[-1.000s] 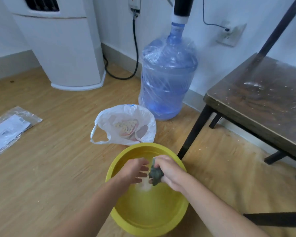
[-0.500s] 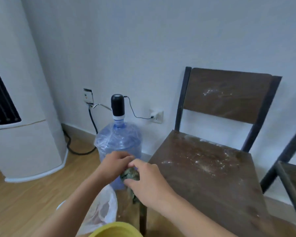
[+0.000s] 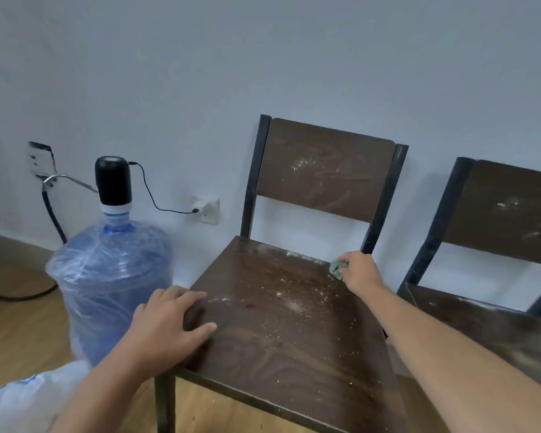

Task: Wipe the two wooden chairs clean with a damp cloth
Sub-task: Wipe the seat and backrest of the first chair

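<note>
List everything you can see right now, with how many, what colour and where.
wooden chairs: 2, dark brown with black frames, against the wall, seats dusted white
cloth: 1, green, back right corner of the nearer seat
water jug: 1, blue, plastic-wrapped, left of the chair
pump: 1, black, atop the jug
wall sockets: 2, white
plastic bag: 1, white, bottom left
left hand: flat on the seat's front left
right hand: gripping the cloth

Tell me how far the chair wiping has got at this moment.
Done: nothing visibly clean yet. In hand: the right hand presses the green cloth onto the back right corner of the near chair, while the left hand rests flat on its front left corner. Left: white specks cover that seat and backrest, and the second chair is speckled and untouched.
</note>
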A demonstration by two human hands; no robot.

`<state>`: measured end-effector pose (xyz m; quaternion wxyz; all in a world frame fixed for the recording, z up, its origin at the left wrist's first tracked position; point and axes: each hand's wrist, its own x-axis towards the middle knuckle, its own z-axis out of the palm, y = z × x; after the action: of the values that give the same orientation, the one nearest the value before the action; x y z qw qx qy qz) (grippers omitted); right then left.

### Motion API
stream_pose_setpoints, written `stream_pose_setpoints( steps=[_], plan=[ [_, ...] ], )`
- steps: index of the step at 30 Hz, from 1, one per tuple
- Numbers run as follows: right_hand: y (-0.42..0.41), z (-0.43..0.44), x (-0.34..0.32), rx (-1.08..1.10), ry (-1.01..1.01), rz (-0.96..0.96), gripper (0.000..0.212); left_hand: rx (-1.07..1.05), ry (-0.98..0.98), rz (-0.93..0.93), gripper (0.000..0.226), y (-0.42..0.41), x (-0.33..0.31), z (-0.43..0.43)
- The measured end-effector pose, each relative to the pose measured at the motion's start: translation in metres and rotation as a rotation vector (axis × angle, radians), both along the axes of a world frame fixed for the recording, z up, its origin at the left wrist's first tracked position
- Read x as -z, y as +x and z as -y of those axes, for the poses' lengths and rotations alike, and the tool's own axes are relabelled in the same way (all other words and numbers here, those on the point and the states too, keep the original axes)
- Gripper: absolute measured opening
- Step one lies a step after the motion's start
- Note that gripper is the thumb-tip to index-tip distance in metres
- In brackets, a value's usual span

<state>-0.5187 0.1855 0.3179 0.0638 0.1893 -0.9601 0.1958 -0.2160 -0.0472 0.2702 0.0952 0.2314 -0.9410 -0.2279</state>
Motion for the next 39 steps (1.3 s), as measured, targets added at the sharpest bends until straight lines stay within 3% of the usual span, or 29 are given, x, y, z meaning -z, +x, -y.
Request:
stream_pose_setpoints(
  steps=[9,14,19,21,23,26,29,32,39],
  plan=[
    [0.052,0.018,0.033,-0.17,-0.032,-0.066,0.033,0.12,0.185,0.012,0.08,0.017,-0.016,0.029],
    [0.132,0.059,0.029,-0.357,-0.012,-0.007,0.032,0.161,0.243,0.128,0.084,0.019,-0.037,0.035],
    [0.228,0.095,0.022,-0.579,-0.019,0.015,0.037,0.138,0.354,0.118,0.087,0.031,-0.048,0.035],
    [0.235,0.097,0.003,-0.658,-0.018,0.134,0.033,0.144,0.389,0.08,0.086,0.035,-0.048,0.033],
    [0.207,0.103,-0.016,-0.593,-0.071,0.215,0.03,0.15,0.444,0.039,0.084,0.037,-0.043,0.031],
    [0.119,0.115,-0.023,-0.284,-0.129,0.065,0.029,0.103,0.51,-0.017,0.081,0.039,-0.031,0.028],
    [0.09,0.13,0.005,-0.278,-0.035,0.015,0.033,0.089,0.566,-0.042,0.075,0.044,-0.022,0.028],
    [0.121,0.128,0.026,-0.441,0.022,-0.077,0.042,0.071,0.543,-0.025,0.078,0.048,-0.021,0.035],
    [0.218,0.079,0.02,-0.93,0.009,0.021,0.04,-0.02,0.484,-0.116,0.071,0.051,-0.023,0.04]
  ],
)
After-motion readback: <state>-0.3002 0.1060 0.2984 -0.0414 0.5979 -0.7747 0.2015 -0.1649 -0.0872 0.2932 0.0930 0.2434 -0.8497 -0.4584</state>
